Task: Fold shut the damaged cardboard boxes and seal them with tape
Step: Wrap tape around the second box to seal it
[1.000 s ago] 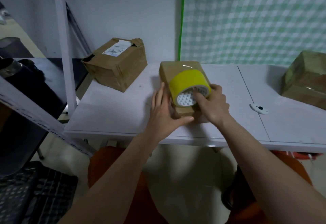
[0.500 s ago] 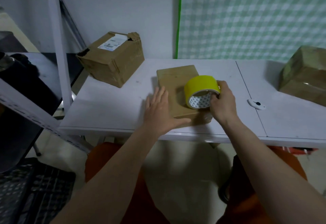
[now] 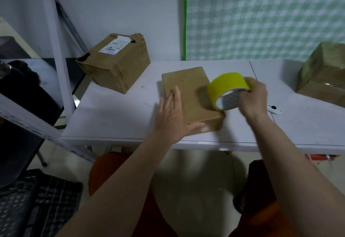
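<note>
- Flat cardboard box [image 3: 190, 98] lies closed near the table's [image 3: 115, 117] front edge; keep your left hand [image 3: 172, 119] spread flat on it.
- Your right hand [image 3: 253, 97] grips the yellow tape roll [image 3: 226, 90] at the box's right edge.
- Anchor the tape end firmly before pulling across.

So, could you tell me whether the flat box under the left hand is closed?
Closed: the flat box lies with its top unbroken under the left hand.
</note>
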The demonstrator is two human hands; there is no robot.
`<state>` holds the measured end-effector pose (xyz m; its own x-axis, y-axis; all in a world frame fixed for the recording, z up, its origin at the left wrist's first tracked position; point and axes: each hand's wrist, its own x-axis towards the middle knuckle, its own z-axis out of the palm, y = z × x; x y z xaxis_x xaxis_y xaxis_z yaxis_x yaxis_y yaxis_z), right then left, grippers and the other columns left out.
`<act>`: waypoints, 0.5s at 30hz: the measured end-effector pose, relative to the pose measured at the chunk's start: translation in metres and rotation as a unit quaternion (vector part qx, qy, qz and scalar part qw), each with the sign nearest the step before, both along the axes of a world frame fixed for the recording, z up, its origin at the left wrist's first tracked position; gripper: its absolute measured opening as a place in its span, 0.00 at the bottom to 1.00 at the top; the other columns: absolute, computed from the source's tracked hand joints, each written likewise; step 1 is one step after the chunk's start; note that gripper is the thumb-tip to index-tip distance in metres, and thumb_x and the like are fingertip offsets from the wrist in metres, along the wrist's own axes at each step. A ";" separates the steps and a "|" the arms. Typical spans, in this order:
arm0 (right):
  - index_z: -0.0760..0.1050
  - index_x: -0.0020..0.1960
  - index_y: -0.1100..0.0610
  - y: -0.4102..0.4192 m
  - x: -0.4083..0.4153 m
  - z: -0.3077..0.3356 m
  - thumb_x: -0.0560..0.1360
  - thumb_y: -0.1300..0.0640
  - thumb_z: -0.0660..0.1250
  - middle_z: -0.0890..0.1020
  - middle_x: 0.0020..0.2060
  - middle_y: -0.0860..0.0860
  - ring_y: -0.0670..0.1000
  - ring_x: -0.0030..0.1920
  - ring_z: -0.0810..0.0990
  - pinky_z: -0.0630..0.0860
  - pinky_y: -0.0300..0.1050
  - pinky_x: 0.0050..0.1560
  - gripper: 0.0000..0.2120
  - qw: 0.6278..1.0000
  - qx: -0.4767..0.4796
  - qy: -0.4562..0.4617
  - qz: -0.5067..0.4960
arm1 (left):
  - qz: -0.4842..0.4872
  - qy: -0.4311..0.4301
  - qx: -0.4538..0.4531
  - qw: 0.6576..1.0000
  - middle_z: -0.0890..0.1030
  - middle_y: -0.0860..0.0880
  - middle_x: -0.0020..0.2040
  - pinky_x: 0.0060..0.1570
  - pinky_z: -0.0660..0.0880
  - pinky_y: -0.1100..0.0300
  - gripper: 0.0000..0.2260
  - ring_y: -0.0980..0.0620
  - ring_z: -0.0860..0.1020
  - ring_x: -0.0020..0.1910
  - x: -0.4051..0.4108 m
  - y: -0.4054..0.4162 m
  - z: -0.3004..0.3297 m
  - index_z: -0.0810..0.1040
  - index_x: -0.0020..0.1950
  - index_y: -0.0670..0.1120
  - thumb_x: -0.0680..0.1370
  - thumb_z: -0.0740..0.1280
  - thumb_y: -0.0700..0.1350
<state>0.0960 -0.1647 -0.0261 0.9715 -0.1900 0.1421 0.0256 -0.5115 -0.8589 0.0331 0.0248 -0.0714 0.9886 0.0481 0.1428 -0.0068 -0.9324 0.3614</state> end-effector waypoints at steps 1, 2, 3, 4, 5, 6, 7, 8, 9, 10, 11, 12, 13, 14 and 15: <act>0.80 0.52 0.61 -0.010 0.003 0.000 0.66 0.66 0.58 0.83 0.46 0.60 0.56 0.48 0.79 0.72 0.45 0.46 0.19 1.000 -0.015 -0.002 -0.014 | -0.001 -0.001 0.004 1.000 0.52 0.48 0.79 0.73 0.39 0.56 0.59 0.52 0.51 0.77 0.000 0.000 -0.001 0.37 0.77 0.42 0.64 0.66 0.73; 0.80 0.53 0.61 -0.017 0.005 -0.001 0.66 0.65 0.57 0.83 0.47 0.60 0.56 0.49 0.79 0.71 0.45 0.47 0.20 0.999 -0.023 0.005 -0.027 | -0.003 -0.001 0.009 1.000 0.52 0.48 0.79 0.72 0.39 0.56 0.59 0.52 0.51 0.77 0.000 -0.001 -0.001 0.37 0.77 0.43 0.64 0.66 0.73; 0.80 0.54 0.61 -0.021 0.005 -0.002 0.67 0.67 0.57 0.82 0.48 0.60 0.56 0.50 0.79 0.71 0.45 0.48 0.20 0.999 -0.019 0.011 -0.034 | -0.003 0.000 0.013 1.000 0.52 0.48 0.79 0.72 0.39 0.56 0.59 0.51 0.51 0.77 0.001 -0.001 -0.002 0.37 0.77 0.43 0.64 0.65 0.74; 0.80 0.55 0.61 -0.021 0.006 -0.005 0.68 0.70 0.57 0.82 0.49 0.59 0.56 0.51 0.78 0.71 0.44 0.49 0.20 0.999 -0.013 0.010 -0.035 | -0.003 -0.001 0.016 1.000 0.53 0.48 0.79 0.73 0.40 0.55 0.58 0.51 0.51 0.77 0.002 0.000 -0.003 0.37 0.77 0.43 0.64 0.65 0.74; 0.79 0.56 0.61 -0.020 0.007 -0.005 0.68 0.72 0.56 0.82 0.51 0.59 0.57 0.52 0.78 0.70 0.43 0.50 0.22 0.999 -0.012 0.005 -0.030 | -0.001 -0.003 0.021 1.000 0.53 0.48 0.79 0.73 0.41 0.54 0.58 0.51 0.52 0.77 0.002 0.000 -0.003 0.38 0.77 0.43 0.64 0.65 0.74; 0.78 0.58 0.61 -0.019 0.008 -0.004 0.68 0.73 0.55 0.81 0.52 0.59 0.57 0.54 0.78 0.69 0.41 0.50 0.23 0.999 -0.021 0.001 -0.027 | -0.001 -0.004 0.025 1.000 0.53 0.47 0.79 0.74 0.43 0.53 0.58 0.50 0.52 0.77 0.002 0.000 -0.003 0.38 0.78 0.42 0.64 0.64 0.74; 0.78 0.59 0.60 -0.019 0.009 -0.003 0.69 0.73 0.55 0.81 0.54 0.59 0.58 0.56 0.77 0.68 0.40 0.50 0.24 0.999 -0.035 -0.004 -0.026 | -0.002 -0.004 0.029 1.000 0.54 0.47 0.79 0.74 0.44 0.52 0.58 0.50 0.53 0.77 0.002 0.000 -0.003 0.39 0.78 0.42 0.64 0.64 0.74; 0.77 0.60 0.59 -0.020 0.010 -0.002 0.69 0.72 0.55 0.81 0.55 0.59 0.58 0.57 0.77 0.68 0.41 0.51 0.24 0.998 -0.050 -0.007 -0.027 | -0.001 -0.005 0.032 0.999 0.54 0.47 0.79 0.75 0.45 0.51 0.58 0.50 0.53 0.77 0.002 0.000 -0.004 0.39 0.78 0.42 0.64 0.64 0.74; 0.77 0.61 0.58 -0.021 0.011 -0.004 0.70 0.72 0.55 0.80 0.56 0.59 0.59 0.58 0.76 0.69 0.42 0.52 0.24 0.998 -0.063 -0.007 -0.030 | 0.000 -0.005 0.037 0.999 0.55 0.47 0.78 0.74 0.46 0.50 0.58 0.49 0.54 0.77 0.002 0.000 -0.004 0.40 0.78 0.41 0.64 0.64 0.74; 0.76 0.62 0.58 -0.024 0.012 -0.006 0.70 0.72 0.55 0.80 0.56 0.59 0.60 0.58 0.76 0.70 0.45 0.54 0.25 0.996 -0.078 -0.006 -0.037 | 0.001 -0.005 0.042 0.999 0.55 0.47 0.78 0.74 0.47 0.50 0.58 0.49 0.55 0.77 0.002 0.000 -0.004 0.40 0.78 0.41 0.64 0.64 0.74; 0.76 0.63 0.57 -0.026 0.013 -0.010 0.70 0.71 0.55 0.80 0.57 0.60 0.62 0.58 0.75 0.70 0.48 0.55 0.25 0.994 -0.098 -0.004 -0.043 | 0.002 -0.006 0.044 0.999 0.56 0.47 0.78 0.74 0.47 0.50 0.58 0.49 0.55 0.76 0.003 0.000 -0.004 0.41 0.78 0.41 0.64 0.64 0.74; 0.76 0.63 0.57 -0.028 0.013 -0.015 0.70 0.71 0.56 0.80 0.57 0.61 0.63 0.58 0.75 0.70 0.50 0.55 0.25 0.992 -0.116 0.003 -0.045 | 0.002 -0.006 0.045 0.999 0.55 0.46 0.78 0.74 0.47 0.50 0.58 0.49 0.55 0.76 0.003 -0.001 -0.005 0.41 0.78 0.41 0.64 0.65 0.74; 0.75 0.63 0.57 -0.029 0.013 -0.020 0.70 0.71 0.56 0.80 0.56 0.61 0.63 0.57 0.75 0.70 0.50 0.55 0.25 0.991 -0.123 0.016 -0.044 | 0.000 -0.006 0.043 0.999 0.55 0.46 0.78 0.74 0.47 0.50 0.58 0.49 0.55 0.77 0.003 -0.001 -0.005 0.41 0.78 0.41 0.64 0.65 0.74; 0.75 0.63 0.58 -0.030 0.013 -0.024 0.70 0.71 0.56 0.80 0.56 0.62 0.63 0.57 0.75 0.70 0.50 0.55 0.24 0.992 -0.119 0.031 -0.040 | -0.002 -0.006 0.042 0.999 0.55 0.46 0.78 0.74 0.47 0.49 0.58 0.49 0.55 0.77 0.003 0.000 -0.005 0.41 0.78 0.41 0.64 0.65 0.73; 0.75 0.63 0.58 -0.030 0.013 -0.028 0.71 0.72 0.56 0.79 0.57 0.62 0.63 0.58 0.75 0.71 0.49 0.55 0.24 0.993 -0.107 0.043 -0.038 | -0.004 -0.005 0.040 0.999 0.55 0.46 0.78 0.75 0.48 0.49 0.58 0.49 0.55 0.77 0.002 0.000 -0.005 0.41 0.78 0.41 0.65 0.65 0.73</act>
<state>0.1091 -0.1950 -0.0545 0.9658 -0.2376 0.1038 -0.0889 -0.6796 -0.7282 0.0354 0.0246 -0.0761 0.9875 0.0272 0.1556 -0.0185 -0.9585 0.2847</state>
